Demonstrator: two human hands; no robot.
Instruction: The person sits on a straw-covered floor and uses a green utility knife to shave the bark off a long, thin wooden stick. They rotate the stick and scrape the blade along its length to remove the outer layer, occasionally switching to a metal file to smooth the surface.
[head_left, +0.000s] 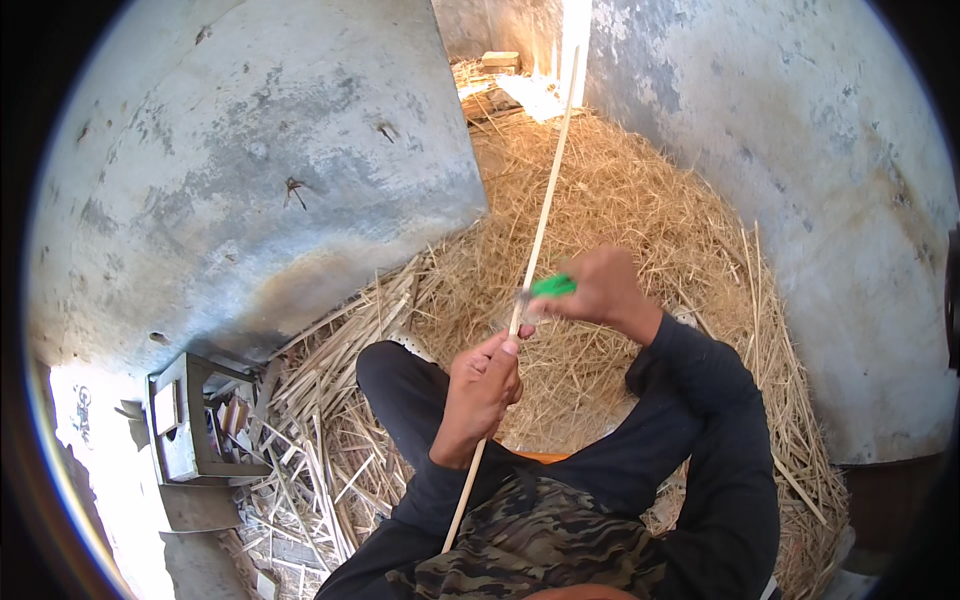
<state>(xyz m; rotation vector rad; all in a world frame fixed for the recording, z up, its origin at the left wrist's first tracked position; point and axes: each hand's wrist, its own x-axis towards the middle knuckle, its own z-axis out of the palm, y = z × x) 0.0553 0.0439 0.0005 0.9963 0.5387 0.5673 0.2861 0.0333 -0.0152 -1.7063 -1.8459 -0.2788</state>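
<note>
A long, thin, pale strip that looks like bamboo (547, 205) slants from my lap up toward the bright gap at the far end. My left hand (482, 392) is closed around its lower part, thumb lying along it. Just above that, my right hand (598, 288) grips a green-handled tool (553, 286), somewhat smeared by motion. The tool's working end meets the strip a little beyond my left fingertips; its blade is too small and blurred to make out, so its exact kind is unclear.
Straw-coloured shavings (620, 190) cover the floor around my legs. Split strips lie heaped at the left (320, 470). A small wooden stool-like box (205, 420) holding odds and ends stands there. Grey plastered walls (300, 130) rise on both sides, and a brick (500, 60) lies far off.
</note>
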